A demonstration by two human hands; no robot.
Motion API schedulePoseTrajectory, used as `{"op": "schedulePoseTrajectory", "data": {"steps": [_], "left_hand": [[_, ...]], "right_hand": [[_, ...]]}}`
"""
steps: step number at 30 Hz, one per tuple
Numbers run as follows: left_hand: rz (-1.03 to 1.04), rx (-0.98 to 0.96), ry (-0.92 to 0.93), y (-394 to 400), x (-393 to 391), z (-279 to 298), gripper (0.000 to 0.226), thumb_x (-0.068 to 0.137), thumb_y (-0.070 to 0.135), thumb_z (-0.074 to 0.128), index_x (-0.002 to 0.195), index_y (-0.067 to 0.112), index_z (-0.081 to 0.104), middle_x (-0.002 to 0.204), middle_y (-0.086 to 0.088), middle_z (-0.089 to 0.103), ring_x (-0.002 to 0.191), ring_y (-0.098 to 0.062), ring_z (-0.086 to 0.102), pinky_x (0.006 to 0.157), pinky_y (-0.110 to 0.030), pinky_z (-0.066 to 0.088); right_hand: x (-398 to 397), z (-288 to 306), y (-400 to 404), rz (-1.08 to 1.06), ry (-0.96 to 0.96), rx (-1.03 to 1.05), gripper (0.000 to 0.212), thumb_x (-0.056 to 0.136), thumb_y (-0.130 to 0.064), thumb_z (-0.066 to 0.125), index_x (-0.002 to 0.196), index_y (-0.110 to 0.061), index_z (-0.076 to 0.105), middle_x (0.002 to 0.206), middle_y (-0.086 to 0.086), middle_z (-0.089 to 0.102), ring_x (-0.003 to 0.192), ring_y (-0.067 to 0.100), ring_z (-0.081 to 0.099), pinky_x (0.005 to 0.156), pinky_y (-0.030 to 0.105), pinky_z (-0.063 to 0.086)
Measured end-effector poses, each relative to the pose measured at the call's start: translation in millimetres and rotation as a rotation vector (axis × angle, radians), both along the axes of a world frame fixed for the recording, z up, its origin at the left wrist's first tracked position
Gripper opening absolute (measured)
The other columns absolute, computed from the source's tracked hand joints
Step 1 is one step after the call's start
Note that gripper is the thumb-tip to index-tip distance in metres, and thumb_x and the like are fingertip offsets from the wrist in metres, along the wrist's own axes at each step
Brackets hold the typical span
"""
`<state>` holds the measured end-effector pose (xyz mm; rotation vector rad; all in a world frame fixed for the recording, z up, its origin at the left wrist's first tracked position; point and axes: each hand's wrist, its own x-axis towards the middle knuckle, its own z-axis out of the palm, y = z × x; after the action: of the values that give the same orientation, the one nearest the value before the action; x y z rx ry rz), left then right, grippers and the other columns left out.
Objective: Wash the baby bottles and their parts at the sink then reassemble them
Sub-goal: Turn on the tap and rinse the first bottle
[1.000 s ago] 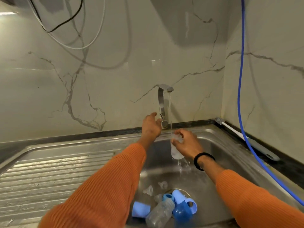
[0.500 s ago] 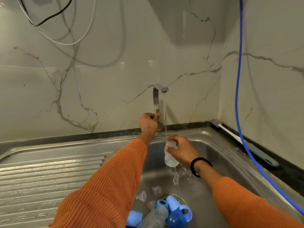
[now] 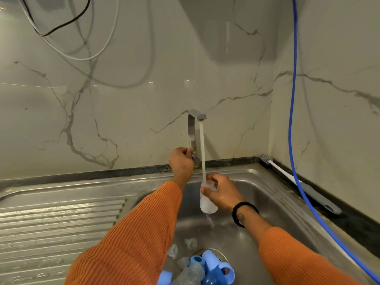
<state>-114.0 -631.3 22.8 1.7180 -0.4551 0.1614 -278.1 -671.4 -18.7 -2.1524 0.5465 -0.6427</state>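
Clear plastic is catching the light under the stream: the right hand (image 3: 223, 193) is gripping a small clear plastic baby bottle (image 3: 207, 200) round its neck, thumb and fingers curled on it, holding it upright with its mouth directly below the spout of the bent steel tap (image 3: 193, 132). The left hand (image 3: 181, 160) is curling its fingers round the tap's lever at the base, just left of the water.

What is changing is the flow. A second ago the left hand was only reaching for the tap with fingers spread and the water was falling as a thin thread; now it is closed on the lever and the stream (image 3: 202, 149) is running thick and white into the bottle, with overflow dripping from the bottom. That suggests the rinse is only getting properly under way.

Below the tap, on the floor of the stainless steel sink (image 3: 273, 194), the rest is waiting: a second clear bottle (image 3: 189, 275), light blue plastic caps and rings (image 3: 216, 266) and small clear teats (image 3: 191, 242). Right of the tap, a grey-handled bottle brush (image 3: 308, 189) is lying along the ledge, under a blue hose (image 3: 292, 120). Reassembly looks far off.
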Motion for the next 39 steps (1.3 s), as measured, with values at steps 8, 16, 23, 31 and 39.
{"op": "schedulePoseTrajectory", "data": {"steps": [8, 16, 23, 31, 39], "left_hand": [[0.039, 0.215, -0.24, -3, -2, 3, 0.021, 0.1, 0.034, 0.064, 0.091, 0.019, 0.076, 0.078, 0.004, 0.07, 0.072, -0.01, 0.065, 0.068, -0.024, 0.053], [0.019, 0.214, -0.257, -4, -2, 4, 0.025, 0.098, 0.038, 0.065, 0.102, 0.016, 0.077, 0.091, 0.0, 0.074, 0.082, -0.015, 0.067, 0.069, -0.024, 0.052], [0.003, 0.155, -0.139, -1, 0, 5, 0.025, 0.098, 0.038, 0.066, 0.094, 0.016, 0.077, 0.081, 0.002, 0.071, 0.076, -0.013, 0.067, 0.063, -0.021, 0.047], [0.009, 0.15, -0.136, -1, -4, 4, 0.024, 0.098, 0.036, 0.064, 0.09, 0.016, 0.076, 0.077, 0.001, 0.069, 0.076, -0.016, 0.067, 0.071, -0.03, 0.058], [-0.048, 0.202, -0.112, 9, 1, 10, 0.032, 0.098, 0.044, 0.064, 0.106, 0.015, 0.077, 0.094, -0.001, 0.076, 0.084, -0.015, 0.069, 0.081, -0.034, 0.059]], "right_hand": [[3, -2, -2, -0.005, -0.002, 0.024, 0.046, 0.093, -0.029, 0.074, 0.136, -0.022, 0.059, 0.135, -0.003, 0.062, 0.111, 0.012, 0.053, 0.096, 0.031, 0.045], [4, -2, -6, 0.027, -0.035, 0.029, 0.04, 0.091, -0.033, 0.074, 0.129, -0.029, 0.063, 0.13, -0.008, 0.065, 0.115, 0.011, 0.059, 0.087, 0.024, 0.045], [5, -3, -6, 0.016, -0.037, 0.008, 0.041, 0.092, -0.032, 0.074, 0.131, -0.025, 0.064, 0.129, -0.007, 0.065, 0.113, 0.01, 0.058, 0.092, 0.025, 0.045], [7, -4, -6, 0.026, -0.041, 0.014, 0.043, 0.092, -0.031, 0.075, 0.133, -0.026, 0.062, 0.132, -0.006, 0.064, 0.12, 0.014, 0.059, 0.096, 0.027, 0.048], [9, -6, -4, 0.031, -0.016, 0.02, 0.048, 0.092, -0.034, 0.075, 0.137, -0.027, 0.058, 0.137, -0.006, 0.062, 0.126, 0.016, 0.058, 0.101, 0.032, 0.049]]}}
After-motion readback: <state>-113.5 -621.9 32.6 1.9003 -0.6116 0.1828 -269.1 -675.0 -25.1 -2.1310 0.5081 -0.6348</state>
